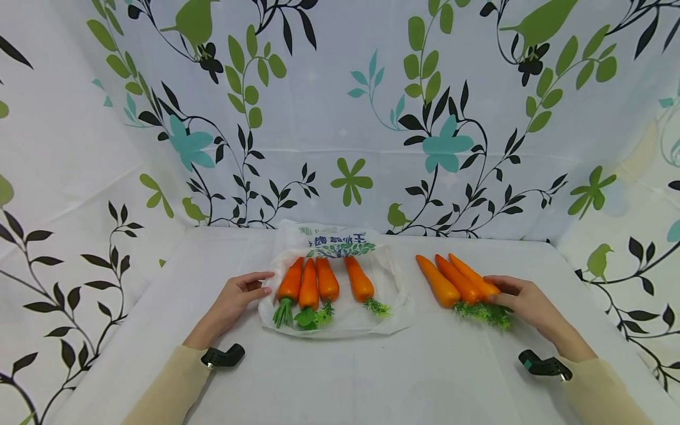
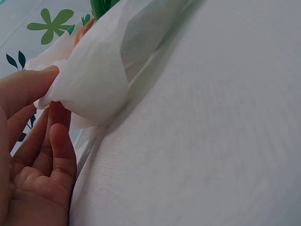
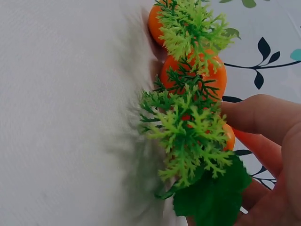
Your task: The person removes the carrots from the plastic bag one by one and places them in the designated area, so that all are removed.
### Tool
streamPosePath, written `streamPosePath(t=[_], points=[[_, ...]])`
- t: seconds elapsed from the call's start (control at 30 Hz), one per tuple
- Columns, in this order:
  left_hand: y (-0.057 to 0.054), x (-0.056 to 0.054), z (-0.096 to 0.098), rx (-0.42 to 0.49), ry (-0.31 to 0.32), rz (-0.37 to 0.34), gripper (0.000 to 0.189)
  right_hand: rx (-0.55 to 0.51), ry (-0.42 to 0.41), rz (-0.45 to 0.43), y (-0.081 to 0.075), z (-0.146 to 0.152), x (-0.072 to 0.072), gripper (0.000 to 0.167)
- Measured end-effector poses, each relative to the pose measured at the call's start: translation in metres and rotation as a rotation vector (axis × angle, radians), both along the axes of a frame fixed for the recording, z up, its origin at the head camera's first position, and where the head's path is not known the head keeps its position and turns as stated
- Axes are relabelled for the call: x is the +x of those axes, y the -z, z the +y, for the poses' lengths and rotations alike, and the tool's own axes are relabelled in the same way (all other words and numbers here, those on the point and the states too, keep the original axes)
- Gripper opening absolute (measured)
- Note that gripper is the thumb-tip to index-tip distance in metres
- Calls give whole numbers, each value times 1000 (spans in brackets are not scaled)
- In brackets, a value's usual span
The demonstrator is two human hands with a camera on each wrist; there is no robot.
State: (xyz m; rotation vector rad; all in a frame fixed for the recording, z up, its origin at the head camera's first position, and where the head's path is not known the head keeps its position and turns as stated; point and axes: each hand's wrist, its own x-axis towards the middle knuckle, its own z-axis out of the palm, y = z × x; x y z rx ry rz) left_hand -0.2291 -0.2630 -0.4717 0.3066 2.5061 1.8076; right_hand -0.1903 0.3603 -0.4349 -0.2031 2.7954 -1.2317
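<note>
A white plastic bag [image 1: 340, 324] with dark blue and green print lies on the table. Several toy carrots [image 1: 327, 280] with green tops rest in its spread-out mouth, their tips pointing away from me. With thumb and fingers my left hand [image 1: 241, 295] pinches the bag's left edge; in the left wrist view the gathered film [image 2: 94, 84] shows between them. To the right of the bag, three more carrots [image 1: 459, 282] lie side by side. My right hand [image 1: 526, 298] holds the rightmost one near its leafy end. Leaves [image 3: 193, 122] partly hide that carrot in the right wrist view.
The white-covered table [image 1: 340, 378] stretches in front of and around the bag. A patterned cloth [image 1: 340, 118] with leaves and birds hangs behind it and at both sides. Each wrist wears a black strap [image 1: 223, 356].
</note>
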Motion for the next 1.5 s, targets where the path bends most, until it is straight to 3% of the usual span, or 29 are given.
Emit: streamPosePath(t=[0.33, 0.7, 1.03, 1.1, 1.5], points=[[1, -4, -1, 0, 20, 8, 41, -24, 56, 5, -3, 7, -1, 53], [-1, -1, 1, 20, 18, 7, 42, 22, 100, 60, -19, 1, 3, 54], [1, -1, 0, 10, 15, 16, 41, 6, 84, 88, -29, -43, 1, 47], [-3, 1, 1, 4, 11, 12, 41, -7, 71, 96, -28, -53, 1, 46], [1, -1, -1, -22, -1, 20, 42, 22, -29, 226, -35, -118, -8, 36]])
